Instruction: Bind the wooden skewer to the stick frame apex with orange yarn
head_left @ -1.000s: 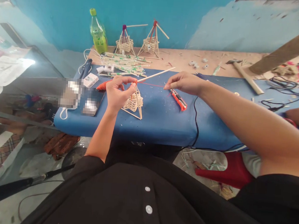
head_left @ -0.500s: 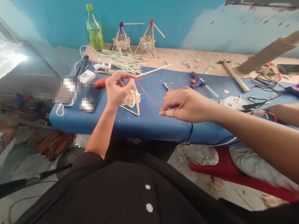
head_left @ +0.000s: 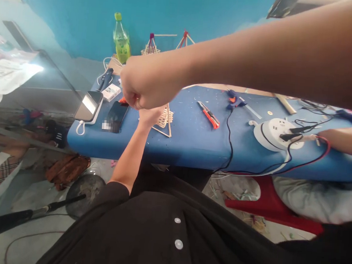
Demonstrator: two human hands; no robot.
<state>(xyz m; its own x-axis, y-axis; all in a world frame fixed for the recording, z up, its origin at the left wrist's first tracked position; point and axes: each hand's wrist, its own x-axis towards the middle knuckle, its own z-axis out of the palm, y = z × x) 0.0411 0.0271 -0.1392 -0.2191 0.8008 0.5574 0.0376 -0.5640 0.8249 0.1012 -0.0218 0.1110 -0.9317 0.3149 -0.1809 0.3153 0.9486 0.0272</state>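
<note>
My right hand (head_left: pixel 155 80) is closed in a fist and crosses over my left hand, the arm reaching in from the right. The red thread it pinched a moment ago is hidden now. Behind and below it, my left hand (head_left: pixel 150 116) is mostly covered at the fingers; it stays at the top of a small pyramid frame of wooden sticks (head_left: pixel 166 118), whose woven lower part rests on the blue table. A bit of orange yarn (head_left: pixel 123 100) shows left of my right hand.
Phones (head_left: pixel 89 106), a green-capped bottle (head_left: pixel 122 43) and a small white box (head_left: pixel 111 92) are on the left. An orange utility knife (head_left: pixel 209 116), glue gun (head_left: pixel 233 100) and round white power strip (head_left: pixel 274 135) lie rightward. Another person's arm (head_left: pixel 348 141) rests at the right edge.
My right hand has swung left and up from beside the frame to over my left hand. The knife it covered is now in plain view. The camera view has shifted slightly.
</note>
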